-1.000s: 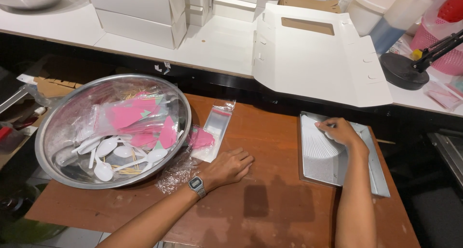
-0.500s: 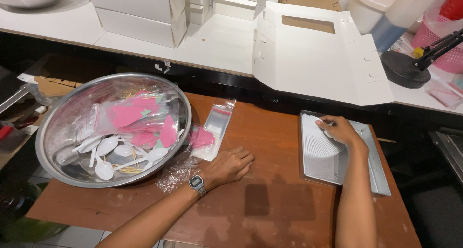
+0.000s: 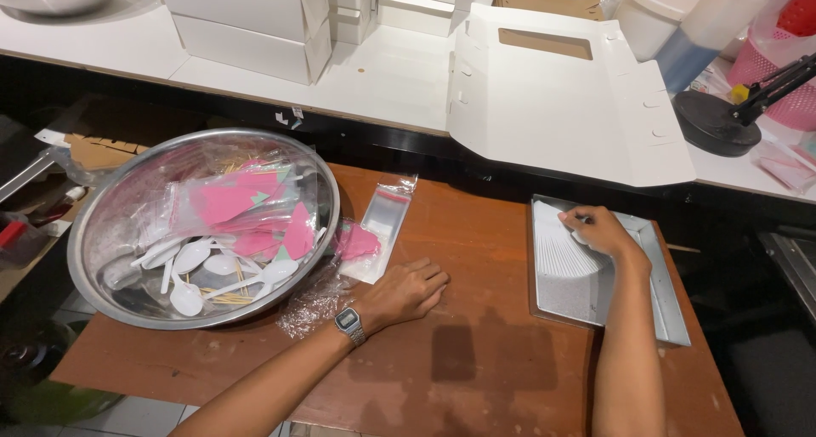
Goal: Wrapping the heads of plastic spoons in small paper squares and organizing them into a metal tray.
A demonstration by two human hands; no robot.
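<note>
My left hand (image 3: pixel 406 291) lies flat and open on the brown wooden bench (image 3: pixel 476 352), fingertips just beside a clear cellophane bag with a red strip (image 3: pixel 380 229). Left of it sits a wide steel bowl (image 3: pixel 102 241) of white plastic spoons and pink cards. My right hand (image 3: pixel 599 230) pinches a fanned stack of white paper sheets (image 3: pixel 561 250) in a shallow metal tray (image 3: pixel 663 292)
</note>
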